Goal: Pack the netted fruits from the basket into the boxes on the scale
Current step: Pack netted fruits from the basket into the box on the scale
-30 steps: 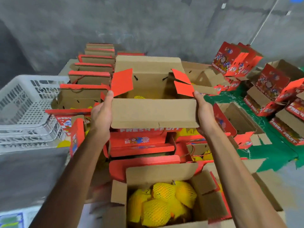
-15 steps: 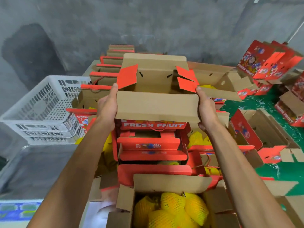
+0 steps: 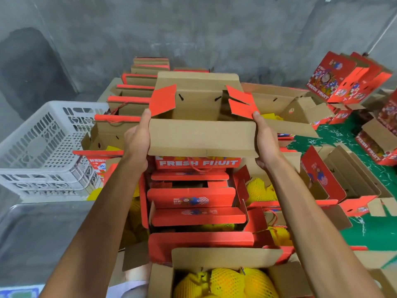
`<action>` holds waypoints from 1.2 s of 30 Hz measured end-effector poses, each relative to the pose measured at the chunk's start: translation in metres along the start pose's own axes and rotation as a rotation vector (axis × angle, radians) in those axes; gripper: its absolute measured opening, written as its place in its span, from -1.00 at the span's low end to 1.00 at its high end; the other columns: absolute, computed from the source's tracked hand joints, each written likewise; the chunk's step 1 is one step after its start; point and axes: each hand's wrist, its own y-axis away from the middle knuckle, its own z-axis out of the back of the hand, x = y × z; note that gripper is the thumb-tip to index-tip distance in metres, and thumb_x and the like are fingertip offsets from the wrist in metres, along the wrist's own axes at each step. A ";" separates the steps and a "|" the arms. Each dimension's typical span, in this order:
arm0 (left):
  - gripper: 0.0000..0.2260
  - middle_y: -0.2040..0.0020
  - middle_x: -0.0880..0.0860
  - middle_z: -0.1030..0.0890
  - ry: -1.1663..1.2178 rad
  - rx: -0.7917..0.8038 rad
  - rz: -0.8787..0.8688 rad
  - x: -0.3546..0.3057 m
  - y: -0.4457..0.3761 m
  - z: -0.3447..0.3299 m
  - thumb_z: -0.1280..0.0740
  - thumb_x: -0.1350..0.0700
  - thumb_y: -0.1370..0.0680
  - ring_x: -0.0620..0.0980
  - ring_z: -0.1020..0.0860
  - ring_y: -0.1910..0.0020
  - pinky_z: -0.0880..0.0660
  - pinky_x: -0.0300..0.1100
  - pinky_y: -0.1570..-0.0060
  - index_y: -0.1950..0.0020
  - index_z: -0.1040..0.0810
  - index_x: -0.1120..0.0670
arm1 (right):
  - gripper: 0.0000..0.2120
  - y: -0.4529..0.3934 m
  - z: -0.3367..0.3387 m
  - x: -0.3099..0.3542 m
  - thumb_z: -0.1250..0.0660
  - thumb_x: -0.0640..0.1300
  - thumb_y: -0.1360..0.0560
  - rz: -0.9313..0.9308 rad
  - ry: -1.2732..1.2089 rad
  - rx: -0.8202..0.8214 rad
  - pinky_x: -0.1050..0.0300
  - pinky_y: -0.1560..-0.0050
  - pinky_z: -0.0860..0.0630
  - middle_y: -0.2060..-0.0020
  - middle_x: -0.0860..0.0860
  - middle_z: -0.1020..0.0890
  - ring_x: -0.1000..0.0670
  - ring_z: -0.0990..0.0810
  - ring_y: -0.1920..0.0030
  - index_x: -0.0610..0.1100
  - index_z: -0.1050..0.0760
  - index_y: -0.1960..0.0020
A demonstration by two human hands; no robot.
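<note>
Head view: both hands up front, gripping one open box (image 3: 202,136) by its ends. Left hand (image 3: 137,140) wraps the left end, thumb up along the corner; right hand (image 3: 265,143) wraps the right end, fingers underneath. Box is held above the stack of red "FRESH FRUIT" boxes (image 3: 196,198), flaps open, red side tabs sticking up loose; can't see whether there's fruit inside. Nearest box (image 3: 227,274) at the bottom edge of the frame holds netted fruit (image 3: 227,282), yellow, packed tight. More netted fruit shows between boxes right of the stack. White basket (image 3: 43,151) sits left, well apart from the hands; contents not visible. Scale not identifiable here. Risks as I read it: grip is only on the thin end walls, so the cardboard could buckle or the box tip if loaded unevenly; stack below looks uneven with flaps protruding, so setting it down off-centre could slide it or snag a tab and topple neighbours.
</note>
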 end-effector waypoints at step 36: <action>-0.43 -0.02 0.09 -0.75 0.036 -0.045 -0.042 0.011 -0.051 -0.021 -0.41 -0.29 -0.51 0.09 -0.71 -0.05 -0.59 0.12 -0.22 -0.14 -0.64 0.23 | -0.39 -0.060 -0.028 -0.010 -0.44 0.22 -0.51 -0.023 -0.010 -0.057 -0.15 -0.23 -0.60 -0.14 -0.14 -0.72 -0.17 -0.69 -0.18 -0.25 -0.55 -0.31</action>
